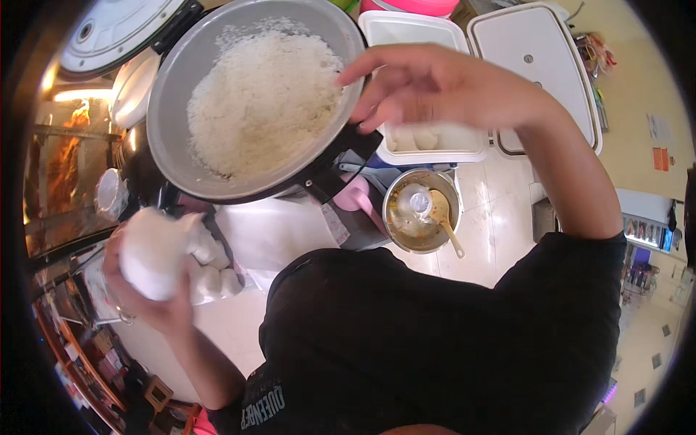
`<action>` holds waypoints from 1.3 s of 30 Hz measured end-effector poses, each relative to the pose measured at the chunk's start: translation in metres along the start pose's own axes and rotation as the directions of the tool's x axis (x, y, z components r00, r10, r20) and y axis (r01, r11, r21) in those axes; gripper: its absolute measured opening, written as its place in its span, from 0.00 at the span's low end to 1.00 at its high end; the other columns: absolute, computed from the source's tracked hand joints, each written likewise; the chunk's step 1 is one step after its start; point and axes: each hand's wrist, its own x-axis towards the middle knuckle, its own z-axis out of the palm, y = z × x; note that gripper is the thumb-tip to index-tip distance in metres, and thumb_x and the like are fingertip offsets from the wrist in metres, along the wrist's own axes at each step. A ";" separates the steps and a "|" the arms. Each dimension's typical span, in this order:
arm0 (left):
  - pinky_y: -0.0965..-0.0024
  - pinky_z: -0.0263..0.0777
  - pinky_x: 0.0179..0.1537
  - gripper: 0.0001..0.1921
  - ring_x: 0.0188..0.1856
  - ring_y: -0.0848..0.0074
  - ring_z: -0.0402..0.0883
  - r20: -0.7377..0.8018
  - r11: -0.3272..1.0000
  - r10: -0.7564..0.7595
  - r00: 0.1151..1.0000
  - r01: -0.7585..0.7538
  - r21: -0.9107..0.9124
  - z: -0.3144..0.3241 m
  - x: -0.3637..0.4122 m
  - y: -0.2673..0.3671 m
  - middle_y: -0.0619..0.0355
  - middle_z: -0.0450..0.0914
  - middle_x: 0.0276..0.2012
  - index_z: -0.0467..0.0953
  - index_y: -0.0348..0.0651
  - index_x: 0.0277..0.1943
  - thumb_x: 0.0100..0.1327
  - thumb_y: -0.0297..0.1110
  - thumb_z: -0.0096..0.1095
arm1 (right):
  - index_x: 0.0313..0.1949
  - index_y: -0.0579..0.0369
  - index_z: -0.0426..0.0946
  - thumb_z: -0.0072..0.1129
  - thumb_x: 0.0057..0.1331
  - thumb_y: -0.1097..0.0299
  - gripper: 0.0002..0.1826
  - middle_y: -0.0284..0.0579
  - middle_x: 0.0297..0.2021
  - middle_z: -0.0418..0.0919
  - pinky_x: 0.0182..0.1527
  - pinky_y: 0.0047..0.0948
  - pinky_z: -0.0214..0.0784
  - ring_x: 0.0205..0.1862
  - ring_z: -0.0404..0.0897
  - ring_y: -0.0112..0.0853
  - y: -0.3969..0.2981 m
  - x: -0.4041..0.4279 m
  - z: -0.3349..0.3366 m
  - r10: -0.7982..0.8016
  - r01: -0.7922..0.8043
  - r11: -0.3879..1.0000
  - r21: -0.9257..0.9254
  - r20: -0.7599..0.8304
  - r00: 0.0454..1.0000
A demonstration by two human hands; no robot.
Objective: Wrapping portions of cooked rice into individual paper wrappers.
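My left hand [155,310], at the lower left, grips a rounded white wrapped bundle [152,255], blurred by motion. Just beside it lie several similar white bundles [209,272]. Cooked white rice [266,103] is heaped in a large grey pot [174,157] in front of me. My right hand [429,89] hovers by the pot's right rim, fingers apart and curved, with nothing seen in it. Below that hand, a white cooler box [440,157] stands open with pale rounded pieces [418,140] inside. White paper sheets [277,225] lie between the pot and my body.
A steel pot [387,217] at the right holds a beige ladle [443,209] and a clear plastic item. A pink scoop [356,196] lies beside it. The cooler's lid [530,81] is swung open to the right. A lit glass cabinet [70,157] stands at the left.
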 end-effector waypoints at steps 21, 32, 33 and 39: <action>0.52 0.72 0.68 0.25 0.66 0.57 0.81 0.937 0.461 0.098 -0.335 -0.819 -0.341 0.479 0.074 0.142 0.51 0.86 0.58 0.81 0.40 0.63 0.62 0.31 0.67 | 0.52 0.58 0.85 0.77 0.59 0.63 0.23 0.57 0.51 0.88 0.54 0.44 0.82 0.51 0.88 0.49 0.224 0.071 -0.084 0.516 -0.566 0.392 -0.725 -0.335 0.788; 0.53 0.72 0.66 0.24 0.62 0.58 0.82 0.911 0.786 -0.193 -0.364 -0.613 -0.079 0.540 0.025 0.122 0.51 0.83 0.64 0.85 0.53 0.63 0.63 0.37 0.69 | 0.56 0.50 0.89 0.65 0.69 0.62 0.18 0.51 0.62 0.85 0.58 0.48 0.81 0.61 0.86 0.46 0.270 0.054 -0.039 0.579 -0.644 0.381 -0.663 -0.372 0.726; 0.53 0.72 0.66 0.24 0.63 0.58 0.82 0.895 0.778 -0.225 -0.385 -0.624 -0.073 0.546 0.023 0.118 0.51 0.83 0.64 0.85 0.53 0.63 0.63 0.37 0.69 | 0.56 0.50 0.89 0.67 0.68 0.61 0.19 0.52 0.62 0.85 0.57 0.50 0.81 0.60 0.86 0.47 0.275 0.058 -0.038 0.645 -0.605 0.372 -0.704 -0.272 0.714; 0.47 0.73 0.65 0.23 0.60 0.60 0.82 0.864 0.843 -0.278 -0.419 -0.538 0.010 0.519 0.035 0.133 0.47 0.84 0.63 0.85 0.49 0.62 0.69 0.48 0.63 | 0.54 0.48 0.90 0.71 0.60 0.62 0.21 0.50 0.53 0.89 0.55 0.51 0.79 0.54 0.88 0.47 0.318 0.063 -0.049 0.817 -0.598 0.446 -0.666 0.029 0.576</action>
